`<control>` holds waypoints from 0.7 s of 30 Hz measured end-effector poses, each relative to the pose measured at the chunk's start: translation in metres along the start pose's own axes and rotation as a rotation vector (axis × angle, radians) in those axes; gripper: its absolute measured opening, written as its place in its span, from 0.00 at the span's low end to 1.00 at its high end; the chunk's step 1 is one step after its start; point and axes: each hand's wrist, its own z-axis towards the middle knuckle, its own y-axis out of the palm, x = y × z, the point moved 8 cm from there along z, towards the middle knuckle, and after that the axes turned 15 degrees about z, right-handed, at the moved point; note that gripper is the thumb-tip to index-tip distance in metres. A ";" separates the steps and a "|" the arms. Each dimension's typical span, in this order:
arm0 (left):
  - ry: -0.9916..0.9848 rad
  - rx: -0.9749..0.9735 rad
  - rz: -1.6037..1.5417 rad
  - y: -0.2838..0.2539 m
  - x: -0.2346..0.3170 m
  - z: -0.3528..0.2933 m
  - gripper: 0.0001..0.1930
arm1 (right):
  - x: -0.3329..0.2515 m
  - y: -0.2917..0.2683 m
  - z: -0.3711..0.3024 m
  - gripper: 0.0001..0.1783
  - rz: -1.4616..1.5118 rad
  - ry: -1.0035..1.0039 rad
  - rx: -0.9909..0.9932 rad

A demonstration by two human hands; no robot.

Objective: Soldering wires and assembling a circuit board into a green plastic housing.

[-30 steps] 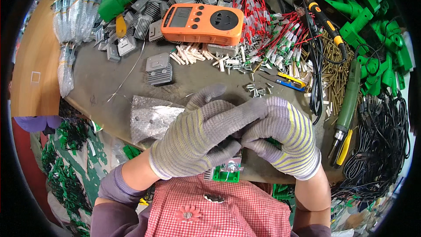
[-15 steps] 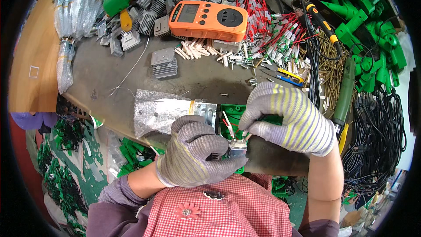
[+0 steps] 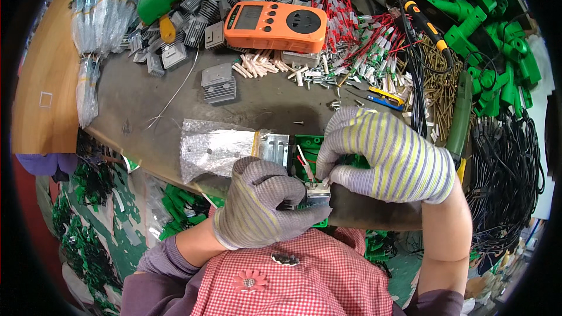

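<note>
While both gloved hands pinch it, the green circuit board (image 3: 309, 153) lies flat.

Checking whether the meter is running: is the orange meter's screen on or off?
Cannot tell. The orange meter lies face up on the bench, its screen grey with no readable digits at this size.

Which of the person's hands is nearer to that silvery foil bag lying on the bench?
The left. The left hand sits just below the foil bag's right end, almost at its edge, while the right hand lies farther right, beyond the metal piece beside the bag.
</note>
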 end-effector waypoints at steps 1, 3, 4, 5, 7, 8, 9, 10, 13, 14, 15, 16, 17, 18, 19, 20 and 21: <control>-0.018 0.010 0.003 0.000 -0.001 -0.001 0.16 | 0.000 -0.003 0.001 0.05 0.003 0.001 0.005; -0.028 -0.017 -0.008 0.001 -0.002 -0.002 0.16 | 0.006 -0.003 0.005 0.04 -0.002 0.086 -0.046; -0.042 -0.036 -0.018 0.003 -0.004 -0.002 0.17 | 0.007 -0.003 0.006 0.04 0.002 0.107 -0.046; -0.039 -0.038 -0.019 0.003 -0.004 -0.003 0.17 | 0.007 -0.001 0.007 0.04 0.003 0.107 -0.043; -0.060 -0.084 -0.056 0.008 -0.006 -0.005 0.17 | -0.003 0.006 0.006 0.04 -0.166 -0.026 -0.064; -0.058 -0.085 -0.056 0.008 -0.006 -0.004 0.17 | -0.005 0.006 0.005 0.04 -0.131 -0.041 -0.041; -0.019 -0.060 -0.034 0.005 -0.002 -0.003 0.16 | -0.006 0.004 0.004 0.04 -0.130 -0.040 -0.039; 0.017 -0.037 -0.012 0.003 0.001 -0.002 0.16 | -0.005 0.003 0.004 0.03 -0.104 -0.014 -0.038; 0.007 -0.022 -0.003 0.000 0.002 -0.001 0.16 | 0.000 0.003 0.003 0.04 -0.064 0.008 -0.017; 0.005 -0.026 -0.003 0.002 0.001 -0.004 0.16 | 0.001 0.002 0.003 0.04 -0.051 0.003 0.002; 0.028 -0.048 0.005 0.005 0.000 -0.009 0.18 | 0.001 0.002 0.004 0.04 -0.046 0.003 0.002; 0.058 -0.068 0.010 0.008 0.001 -0.012 0.23 | 0.001 0.002 0.005 0.04 -0.060 0.018 -0.033; 0.063 -0.072 0.008 0.008 0.000 -0.012 0.23 | 0.002 0.002 0.008 0.05 -0.075 0.033 -0.069; 0.077 -0.067 0.011 0.007 0.001 -0.012 0.23 | 0.004 0.000 0.011 0.05 -0.076 0.023 -0.081; 0.088 -0.062 0.014 0.007 0.001 -0.012 0.24 | 0.003 -0.002 0.014 0.04 -0.024 0.058 -0.089; 0.091 -0.065 0.012 0.007 0.002 -0.011 0.24 | 0.003 -0.002 0.018 0.04 -0.025 0.051 -0.098; 0.086 -0.068 0.006 0.007 0.001 -0.011 0.23 | 0.003 -0.001 0.020 0.05 -0.027 0.045 -0.108</control>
